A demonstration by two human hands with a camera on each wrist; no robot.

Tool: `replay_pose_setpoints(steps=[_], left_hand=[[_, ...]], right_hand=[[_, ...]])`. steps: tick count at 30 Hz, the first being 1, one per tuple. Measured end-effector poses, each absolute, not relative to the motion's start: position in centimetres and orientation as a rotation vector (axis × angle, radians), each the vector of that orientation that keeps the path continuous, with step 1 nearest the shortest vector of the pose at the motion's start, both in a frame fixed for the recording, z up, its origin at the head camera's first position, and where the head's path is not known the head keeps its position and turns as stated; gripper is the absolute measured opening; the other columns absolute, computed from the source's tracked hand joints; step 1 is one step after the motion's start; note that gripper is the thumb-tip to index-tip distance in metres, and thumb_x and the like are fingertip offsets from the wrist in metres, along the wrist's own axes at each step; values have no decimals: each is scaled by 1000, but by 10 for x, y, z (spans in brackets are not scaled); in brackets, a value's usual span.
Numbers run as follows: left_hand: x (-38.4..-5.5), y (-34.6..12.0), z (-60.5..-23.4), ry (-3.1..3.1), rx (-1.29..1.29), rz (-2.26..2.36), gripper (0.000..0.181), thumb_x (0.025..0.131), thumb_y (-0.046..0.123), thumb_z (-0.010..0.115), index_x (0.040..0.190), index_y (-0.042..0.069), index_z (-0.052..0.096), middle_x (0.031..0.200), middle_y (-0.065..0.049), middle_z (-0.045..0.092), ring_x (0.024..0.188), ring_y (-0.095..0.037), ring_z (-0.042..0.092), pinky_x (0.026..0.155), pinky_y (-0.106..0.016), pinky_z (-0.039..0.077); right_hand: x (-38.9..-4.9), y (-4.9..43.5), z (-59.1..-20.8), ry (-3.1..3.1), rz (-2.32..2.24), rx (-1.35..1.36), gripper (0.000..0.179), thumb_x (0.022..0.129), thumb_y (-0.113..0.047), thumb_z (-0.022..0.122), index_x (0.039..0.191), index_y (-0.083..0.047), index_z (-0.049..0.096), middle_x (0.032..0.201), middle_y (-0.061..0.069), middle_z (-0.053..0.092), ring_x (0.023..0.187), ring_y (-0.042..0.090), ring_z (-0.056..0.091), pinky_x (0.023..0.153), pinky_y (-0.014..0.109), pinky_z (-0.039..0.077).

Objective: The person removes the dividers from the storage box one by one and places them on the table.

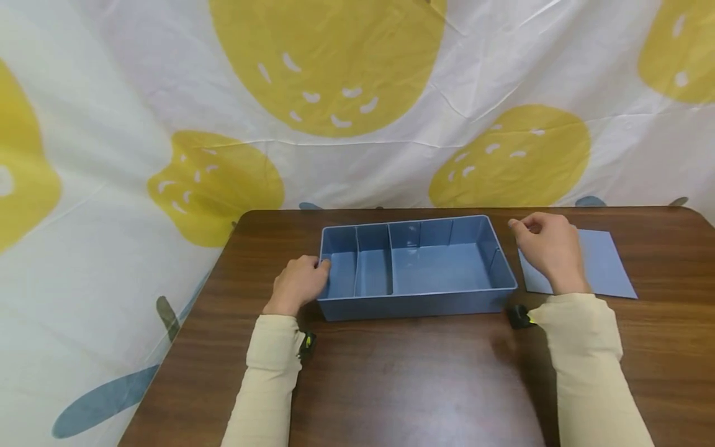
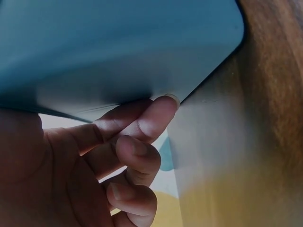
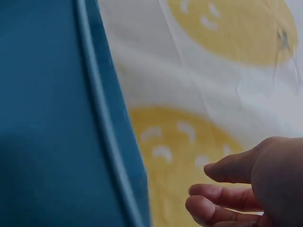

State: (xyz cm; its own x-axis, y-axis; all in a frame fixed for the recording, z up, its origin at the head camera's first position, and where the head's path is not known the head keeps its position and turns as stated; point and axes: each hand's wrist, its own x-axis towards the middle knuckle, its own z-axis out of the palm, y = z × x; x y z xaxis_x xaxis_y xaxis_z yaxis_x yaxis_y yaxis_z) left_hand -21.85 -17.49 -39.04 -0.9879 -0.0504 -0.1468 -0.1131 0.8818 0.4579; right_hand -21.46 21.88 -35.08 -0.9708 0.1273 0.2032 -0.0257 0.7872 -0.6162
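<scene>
A blue-grey plastic organizer box [image 1: 419, 304] stands on the table, with two thin dividers splitting it into three compartments. Its left wall is pinched by my left hand [image 1: 298, 282], thumb over the rim and fingers outside. The left wrist view shows those fingers [image 2: 158, 118] curled against the box's outer side. Off the box's right end, my right hand [image 1: 553, 248] hovers with loosely bent fingers and nothing in them. In the right wrist view, its thumb and fingertips [image 3: 201, 208] are apart from the box wall [image 3: 113, 123].
Partly under my right hand, in the head view, lies a flat blue-grey sheet [image 1: 609, 264]. The brown wooden table [image 1: 413, 385] has its back edge against a white cloth [image 1: 363, 174] printed with yellow fruit.
</scene>
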Motion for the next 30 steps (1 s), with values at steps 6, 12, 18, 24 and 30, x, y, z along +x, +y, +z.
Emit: replay_pose_setpoints(steps=[6, 12, 18, 24, 30], left_hand=[[-220, -170, -390, 2919, -109, 710, 41, 102, 39, 39, 97, 10, 66, 83, -9, 60, 79, -26, 58, 68, -42, 42], [-218, -168, -390, 2901, -105, 697, 40, 103, 39, 39, 93, 10, 64, 78, -9, 57, 75, -26, 57, 65, -40, 41], [-217, -165, -388, 2908, -108, 689, 40, 102, 39, 39, 104, 9, 66, 85, -10, 60, 81, -27, 58, 69, -43, 42], [-214, -166, -388, 2914, -114, 683, 39, 101, 39, 39, 93, 11, 65, 83, -10, 60, 79, -26, 58, 68, -43, 43], [-213, -167, -390, 2923, -120, 684, 39, 102, 39, 39, 88, 11, 63, 77, -9, 57, 74, -25, 57, 65, -40, 41]], right_hand=[[-215, 185, -349, -2718, 978, 87, 35, 100, -34, 57, 97, -2, 71, 82, 15, 68, 68, 28, 59, 58, 36, 41], [-217, 156, -357, -2802, 965, 186, 27, 97, -27, 61, 93, -2, 71, 72, 8, 60, 59, 22, 49, 54, 34, 36], [-218, 126, -361, -2891, 965, 272, 28, 98, -29, 60, 96, -4, 71, 73, 8, 59, 58, 21, 50, 51, 32, 37], [-215, 96, -366, -2975, 963, 333, 34, 98, -35, 60, 101, -3, 73, 81, 9, 66, 63, 21, 56, 55, 33, 43], [-213, 76, -365, -3093, 930, 304, 44, 97, -45, 58, 111, -5, 72, 97, 9, 69, 74, 20, 61, 61, 34, 48]])
